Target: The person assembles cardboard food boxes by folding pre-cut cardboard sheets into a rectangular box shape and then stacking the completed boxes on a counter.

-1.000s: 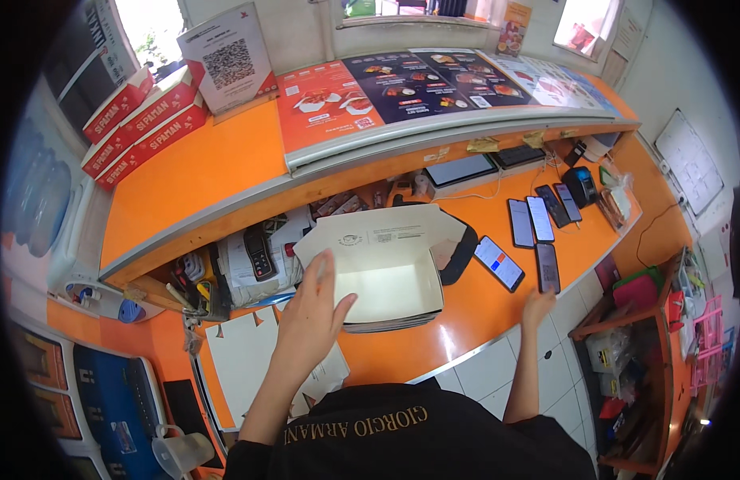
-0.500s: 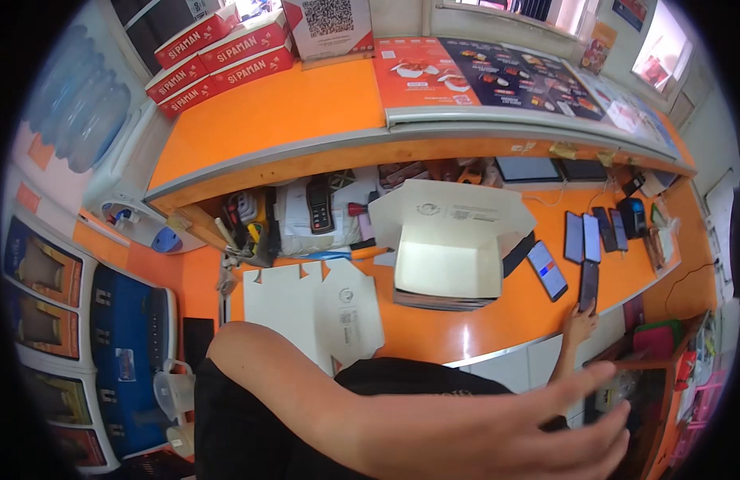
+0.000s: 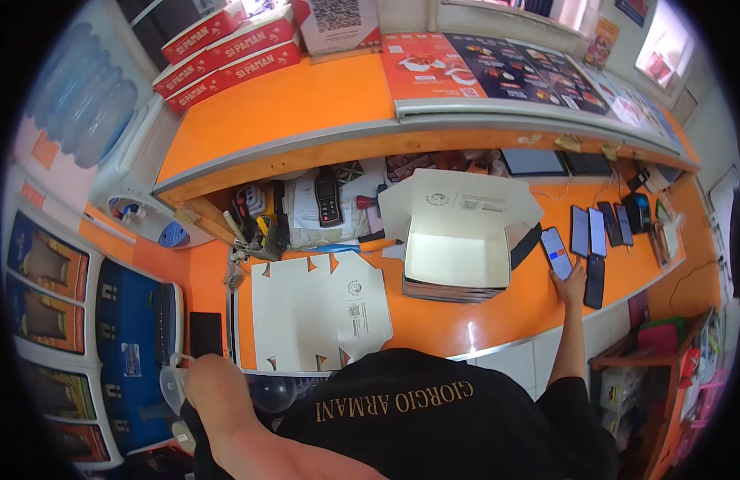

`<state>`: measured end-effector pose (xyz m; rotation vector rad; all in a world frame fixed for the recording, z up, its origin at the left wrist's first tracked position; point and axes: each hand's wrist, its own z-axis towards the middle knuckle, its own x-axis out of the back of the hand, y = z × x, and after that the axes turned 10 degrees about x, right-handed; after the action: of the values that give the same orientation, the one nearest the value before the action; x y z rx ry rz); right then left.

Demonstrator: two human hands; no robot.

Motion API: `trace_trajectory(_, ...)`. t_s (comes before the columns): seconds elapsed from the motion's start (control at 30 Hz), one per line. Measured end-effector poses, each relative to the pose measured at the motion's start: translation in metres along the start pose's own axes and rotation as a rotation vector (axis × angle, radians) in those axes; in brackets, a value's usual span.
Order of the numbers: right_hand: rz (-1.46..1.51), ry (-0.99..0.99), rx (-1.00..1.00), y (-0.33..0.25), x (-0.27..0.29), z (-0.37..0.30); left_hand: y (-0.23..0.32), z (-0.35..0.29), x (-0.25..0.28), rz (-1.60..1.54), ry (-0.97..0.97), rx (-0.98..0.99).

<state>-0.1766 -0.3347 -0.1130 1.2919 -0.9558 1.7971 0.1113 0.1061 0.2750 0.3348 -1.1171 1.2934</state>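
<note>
A: Over to the right end of the table (image 3: 438, 332), and the right hand (image 3: 572, 283) is on the lit phone (image 3: 556, 248)!

B: How are the fingers?

A: Thumb at one side of its lower end, fingers round the other: a pinch on the edges, I'd say. Lifted or resting, I can't tell.

B: Why there?

A: Probably so the screen stays uncovered, facing up. The dark phone (image 3: 595, 284) lies just beside it, near the table's front edge, with four more phones (image 3: 597, 232) behind, seemingly kept within that hand's reach.

B: And the left?

A: Only the left arm (image 3: 238, 428) shows, bent at the front left; its hand is out of view, fingers unknown.

B: What's changed from half a second ago?

A: Plenty! The right hand was on the dark phone; it has switched. The left hand was sweeping across the foreground; now it's gone, and the flat carton sheet (image 3: 306, 308) by the front left edge shows more fully. The open box (image 3: 458, 248) stays mid-table, lid raised, presumably to leave its inside accessible.
</note>
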Motion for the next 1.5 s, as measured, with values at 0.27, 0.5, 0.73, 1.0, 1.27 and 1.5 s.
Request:
trace_trajectory(0.27, -0.180, 0.185, -0.182, -0.044, -0.031, 0.065, 0.007, -0.105, -0.029, -0.461, 0.695, 0.638)
trace_trajectory(0.5, -0.564, 0.184, -0.318, 0.014, -0.049, 0.095, -0.009, -0.204, -0.148, -0.427, 0.167, 1.595)
trace_trajectory(0.73, -0.039, 0.585, -0.311, 0.023, -0.029, 0.129, 0.090, -0.205, -0.287, -0.465, -0.291, 1.610)
trace_trajectory(1.0, 0.741, 0.840, -0.024, -0.100, 0.124, 0.040, 0.097, -0.160, -0.332, -0.122, -0.927, 1.554)
trace_trajectory(1.27, 1.053, 0.613, 0.587, -0.266, 0.182, -0.066, 0.077, -0.177, -0.305, -0.519, -0.701, 1.623)
trace_trajectory(1.5, 1.199, -0.471, 0.734, -0.374, 0.147, -0.131, 0.043, -0.151, -0.194, -0.569, -0.413, 1.705)
